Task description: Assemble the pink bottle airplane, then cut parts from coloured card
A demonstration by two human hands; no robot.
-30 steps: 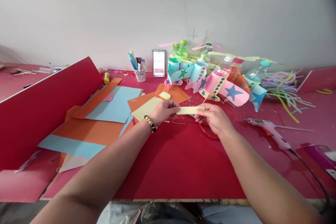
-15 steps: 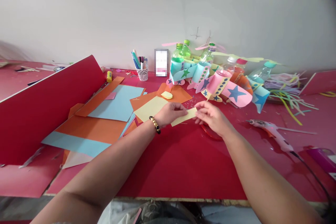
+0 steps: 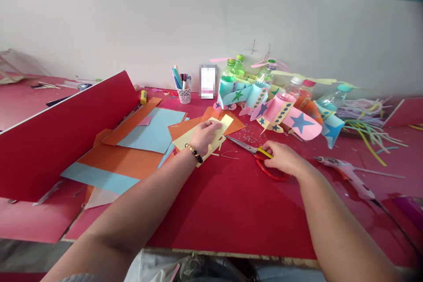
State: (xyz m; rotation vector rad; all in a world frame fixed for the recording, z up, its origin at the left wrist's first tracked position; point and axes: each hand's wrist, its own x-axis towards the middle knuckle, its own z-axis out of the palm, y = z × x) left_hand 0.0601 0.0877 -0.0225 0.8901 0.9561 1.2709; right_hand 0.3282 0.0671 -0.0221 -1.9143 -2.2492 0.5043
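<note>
My left hand, with a beaded bracelet on its wrist, pinches a pale yellow paper strip between thumb and fingers. Under it lie a larger yellow sheet and orange paper. To the right, my right hand has its fingers closed on the handle of a pair of scissors. The scissors have red and yellow handles, and their metal blades point left toward the yellow paper. Part of the handle is hidden by the fingers.
Blue paper and a leaning red board are on the left. Behind stand a pen cup and a phone. Bottle planes with paper wings stand at back right, near a glue gun and its cord.
My right hand has let go of the yellow strip, moved right and down, and gripped the scissors. My left hand keeps the strip, now tilted more upward. The view has shifted slightly.
</note>
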